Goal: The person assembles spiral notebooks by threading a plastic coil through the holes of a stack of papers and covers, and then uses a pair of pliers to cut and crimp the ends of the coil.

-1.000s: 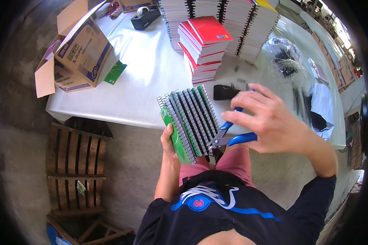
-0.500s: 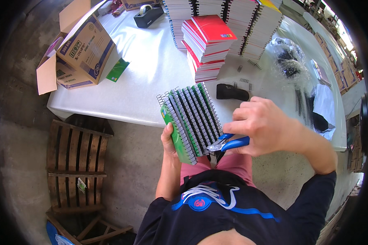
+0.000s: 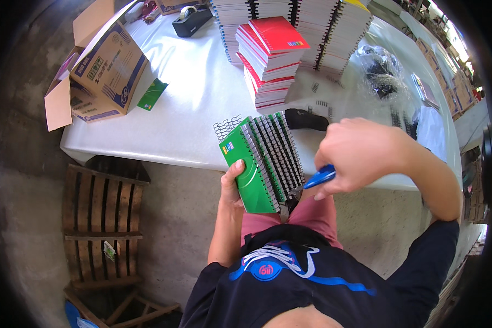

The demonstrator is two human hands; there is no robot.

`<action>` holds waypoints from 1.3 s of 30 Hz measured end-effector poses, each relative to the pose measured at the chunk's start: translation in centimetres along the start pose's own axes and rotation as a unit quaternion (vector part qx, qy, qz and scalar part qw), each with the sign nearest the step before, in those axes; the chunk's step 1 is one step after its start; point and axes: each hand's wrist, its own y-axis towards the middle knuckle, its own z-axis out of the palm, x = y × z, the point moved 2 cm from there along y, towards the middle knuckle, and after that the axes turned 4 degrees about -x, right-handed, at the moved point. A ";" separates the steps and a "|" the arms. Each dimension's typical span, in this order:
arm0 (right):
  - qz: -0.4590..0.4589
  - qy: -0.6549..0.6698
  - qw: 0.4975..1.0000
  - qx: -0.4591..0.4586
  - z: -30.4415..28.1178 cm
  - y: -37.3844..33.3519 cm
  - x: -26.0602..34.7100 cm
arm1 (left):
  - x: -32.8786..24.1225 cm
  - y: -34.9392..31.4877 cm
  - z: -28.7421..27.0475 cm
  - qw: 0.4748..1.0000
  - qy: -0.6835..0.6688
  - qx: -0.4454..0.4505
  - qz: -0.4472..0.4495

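My left hand [image 3: 231, 186] grips a stack of green-covered spiral notebooks [image 3: 250, 183] at its left side, thumb on the front cover. The stack is tilted, with rows of wire binding facing up and right. Loops of wire [image 3: 228, 127] stick out past its upper left corner. At the lower right end of the bindings, my right hand [image 3: 361, 156] is closed around blue-handled cutting pliers [image 3: 321, 176]. Their tips are at or close to the wire ends; whether they touch cannot be made out. A dark cloth-like item [image 3: 307, 119] lies on the table behind the stack.
On the white table [image 3: 120, 134] stand a pile of red notebooks [image 3: 279, 35], taller stacks of bound paper [image 3: 317, 33] and a tape dispenser [image 3: 191, 22]. An open cardboard box [image 3: 106, 68], a green card [image 3: 152, 94], short coils [image 3: 322, 103] and plastic-wrapped black items [image 3: 381, 76] lie around. A wooden slatted chair [image 3: 104, 218] is at left.
The notebook stack has turned so more of the green front cover shows. My right hand has rotated and shifted slightly up and right, with the pliers still in it.
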 end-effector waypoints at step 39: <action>0.279 0.125 0.886 -0.348 20.1 0.5 -14.0 | -3.9 -1.1 -0.3 0.987 -0.031 -0.059 0.145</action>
